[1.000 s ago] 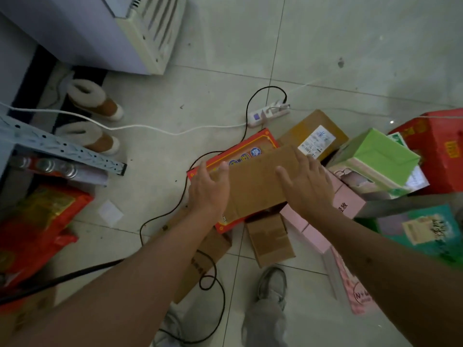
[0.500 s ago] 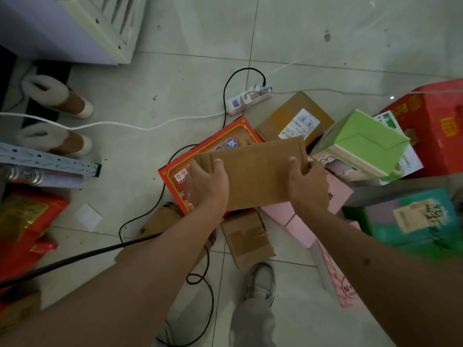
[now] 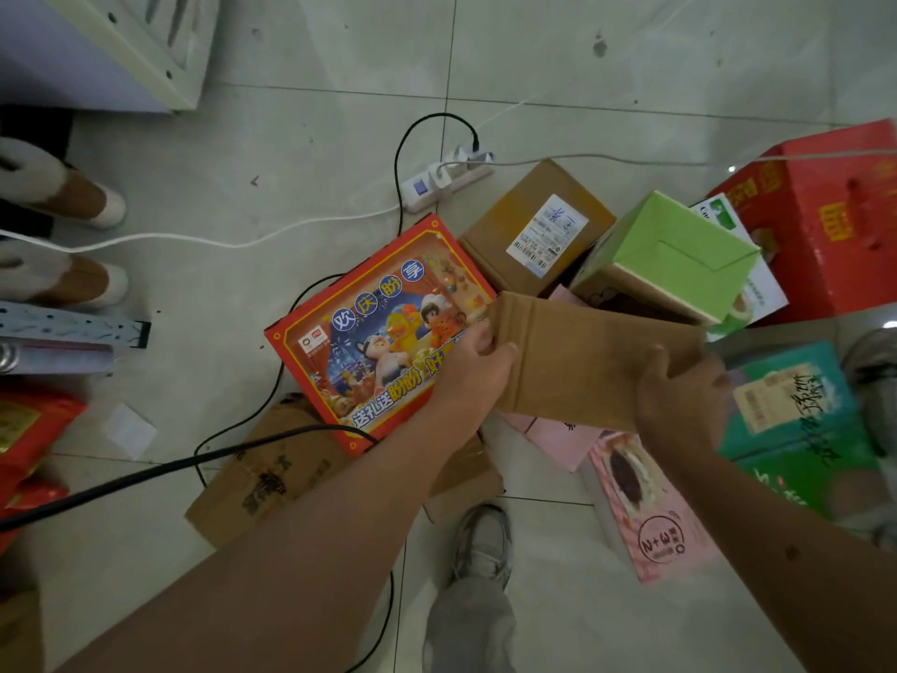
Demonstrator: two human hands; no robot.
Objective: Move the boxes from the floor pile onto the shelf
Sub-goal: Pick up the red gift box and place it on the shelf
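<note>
plain brown box (image 3: 589,361) shifted right | left hand (image 3: 478,369), right hand (image 3: 682,395) grip clamps its ends

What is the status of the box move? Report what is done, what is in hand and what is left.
Done: nothing that shows; the shelf's contents are out of view. In hand: the plain brown box, gripped by the left hand and right hand at either end. Left on the floor: the red cartoon box, the labelled brown box, the green box, the big red box and more.
</note>
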